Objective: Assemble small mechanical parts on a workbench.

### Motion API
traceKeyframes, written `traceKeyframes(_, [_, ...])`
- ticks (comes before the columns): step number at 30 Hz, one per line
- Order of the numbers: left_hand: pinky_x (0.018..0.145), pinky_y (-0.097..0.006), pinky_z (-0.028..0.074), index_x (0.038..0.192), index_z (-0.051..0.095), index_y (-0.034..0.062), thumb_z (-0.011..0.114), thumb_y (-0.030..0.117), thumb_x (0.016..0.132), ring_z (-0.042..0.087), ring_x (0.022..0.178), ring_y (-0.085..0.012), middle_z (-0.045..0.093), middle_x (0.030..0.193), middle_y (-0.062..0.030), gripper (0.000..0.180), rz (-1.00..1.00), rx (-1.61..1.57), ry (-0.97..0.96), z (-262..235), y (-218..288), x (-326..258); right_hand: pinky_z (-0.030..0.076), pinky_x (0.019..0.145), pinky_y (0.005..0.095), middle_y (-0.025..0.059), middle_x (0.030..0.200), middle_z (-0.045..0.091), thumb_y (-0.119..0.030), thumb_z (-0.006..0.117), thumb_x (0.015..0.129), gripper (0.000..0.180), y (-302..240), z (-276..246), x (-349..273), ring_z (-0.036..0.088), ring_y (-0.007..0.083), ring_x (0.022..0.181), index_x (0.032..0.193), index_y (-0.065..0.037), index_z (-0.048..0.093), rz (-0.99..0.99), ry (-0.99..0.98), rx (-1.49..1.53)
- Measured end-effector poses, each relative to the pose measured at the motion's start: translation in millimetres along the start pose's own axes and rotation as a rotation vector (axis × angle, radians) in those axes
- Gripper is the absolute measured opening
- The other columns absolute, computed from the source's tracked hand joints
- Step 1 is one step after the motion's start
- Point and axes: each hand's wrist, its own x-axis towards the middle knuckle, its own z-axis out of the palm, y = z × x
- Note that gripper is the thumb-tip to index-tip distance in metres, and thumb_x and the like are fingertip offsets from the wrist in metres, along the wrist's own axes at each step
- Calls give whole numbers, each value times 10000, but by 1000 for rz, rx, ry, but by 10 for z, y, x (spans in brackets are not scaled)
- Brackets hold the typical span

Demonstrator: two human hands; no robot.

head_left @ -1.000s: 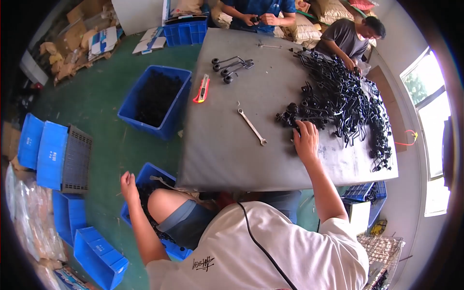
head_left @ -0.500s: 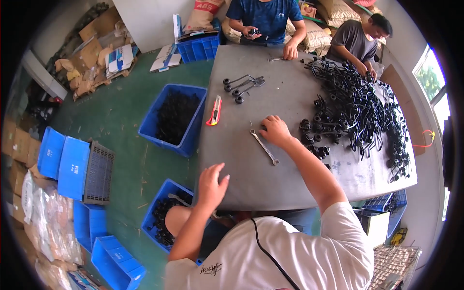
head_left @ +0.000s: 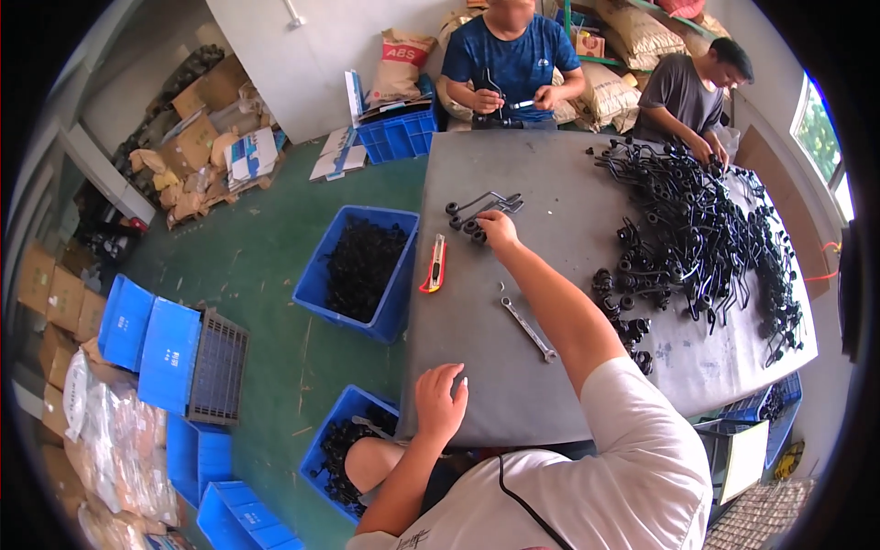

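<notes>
My right hand (head_left: 498,229) reaches forward over the table, its fingers closed at the round ends of a small group of black bent rods (head_left: 500,203). The exact grip on the rod is partly hidden by the fingers. Near the table's front left edge hovers my left hand (head_left: 441,401), its fingers apart and holding nothing. A silver wrench (head_left: 529,330) lies under my right forearm. Left of it rests a red and white utility knife (head_left: 434,264).
A large heap of black bent rods (head_left: 701,229) covers the table's right side. Blue bins of black parts (head_left: 321,316) stand on the floor at left. Across the table, a person in blue (head_left: 509,64) handles a rod and tool; another person (head_left: 683,96) works at the heap.
My right hand has moved forward from beside the wrench to the small rod group. My left hand stays open by the table edge. The person in blue now holds up a rod and a tool.
</notes>
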Motion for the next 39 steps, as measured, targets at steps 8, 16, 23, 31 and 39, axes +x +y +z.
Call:
traceKeyframes(8, [926,-443,454,1106,652,86,704,102,836,608,1030,-316,661,1110,-88,275,-17,-60,-3,-9,4,25,530,845,407,128,978,723,-250,631,829,216,-395,-881,-735,683,306,957,965,-110,724,-27,14,-572])
traceKeyframes(16, [923,-427,469,1202,627,77,721,133,850,620,1039,-282,663,1154,-98,369,-102,-152,7,67,-103,1,503,799,383,139,923,628,-80,576,809,134,-1138,-1704,-1745,624,316,870,900,-20,655,-497,-52,-657])
traceKeyframes(23, [996,-379,473,1399,488,3,680,268,964,618,1103,-278,640,1228,-181,544,-373,-769,34,3,359,293,501,826,279,16,1012,645,-26,597,961,68,-775,-1334,-2725,613,124,952,1018,-9,631,-26,-795,178])
traceKeyframes(31, [938,-458,497,1428,454,15,781,223,824,621,1076,-374,624,1224,-207,718,-72,-54,-104,259,314,13,468,924,434,118,1163,614,-156,768,791,405,-208,-1169,-2436,565,326,1124,1170,-91,641,-637,296,-837])
traceKeyframes(39, [975,-437,501,1416,479,23,634,22,776,622,1114,-381,633,1241,-198,659,-200,-111,-80,444,249,110,426,974,442,93,1120,640,-314,754,801,427,-337,-1403,-1854,580,300,1138,1152,-92,656,-406,-138,-1221])
